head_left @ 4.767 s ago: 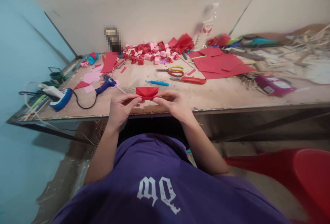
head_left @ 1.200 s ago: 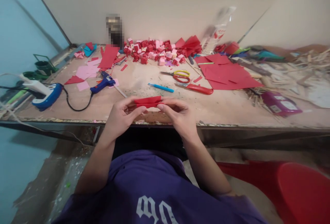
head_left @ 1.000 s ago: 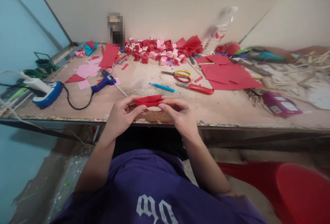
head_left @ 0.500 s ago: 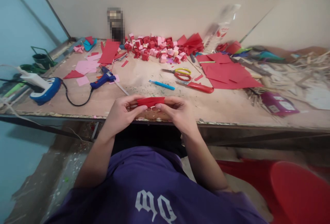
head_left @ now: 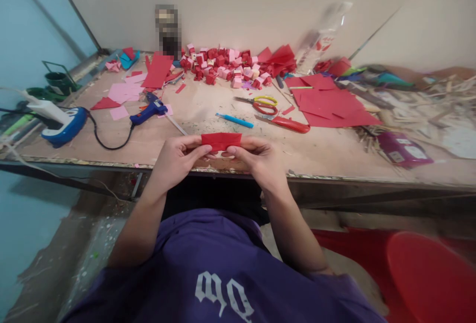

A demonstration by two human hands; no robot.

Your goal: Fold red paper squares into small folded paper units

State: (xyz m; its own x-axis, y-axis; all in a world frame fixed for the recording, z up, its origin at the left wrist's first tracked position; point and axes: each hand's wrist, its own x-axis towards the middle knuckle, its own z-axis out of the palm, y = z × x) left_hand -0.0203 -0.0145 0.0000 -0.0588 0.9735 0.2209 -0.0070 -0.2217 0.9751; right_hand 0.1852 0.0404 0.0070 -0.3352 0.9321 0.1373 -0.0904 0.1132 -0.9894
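A person in a purple shirt (head_left: 208,248) holds a small folded red paper (head_left: 221,139) over the near edge of a littered table (head_left: 316,152), the left hand (head_left: 174,163) pinching one end between thumb and curled fingers, the right hand (head_left: 265,162) pinching the other the same way. The paper sits nearly level between them, a crease showing across its face. It looks very light and thin yet crisp, likely to keep a sharp fold, dent under a hard press and tear if tugged; its two ends seem the best place for a gentle grip, and its dry surface should slip little. Beyond it lie a slim blue tool (head_left: 235,121), scissors (head_left: 262,104) and a red-handled knife (head_left: 290,124). White Gothic-style letters (head_left: 220,291) on the shirt appear to read "mQ"; markings on a clear bottle (head_left: 323,33) at the back and a purple packet (head_left: 390,143) at right are too blurred to read
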